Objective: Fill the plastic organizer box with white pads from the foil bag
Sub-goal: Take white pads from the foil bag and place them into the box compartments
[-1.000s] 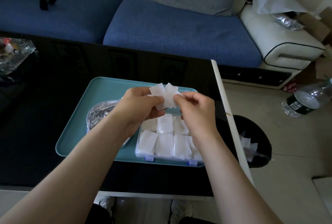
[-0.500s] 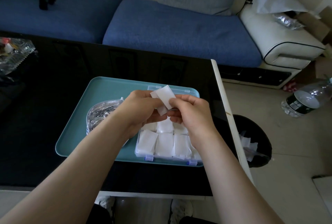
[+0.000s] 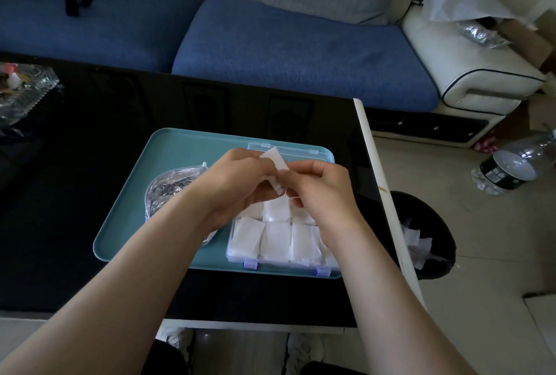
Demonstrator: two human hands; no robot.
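White pad (image 3: 275, 161), one: pinched in both grips, left hand (image 3: 237, 177) and right hand (image 3: 320, 194), above organizer box (image 3: 282, 264) near the surface's right edge; foil bag (image 3: 168, 189) just left. Step, as judged: placing. Next: lower it flat into a free cell, none visible past the hands.

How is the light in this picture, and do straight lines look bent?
Head view: dim, bluish light; glossy black table shows faint reflections; white pads in the clear plastic organizer box lose detail; wide lens bows the table's far edge.
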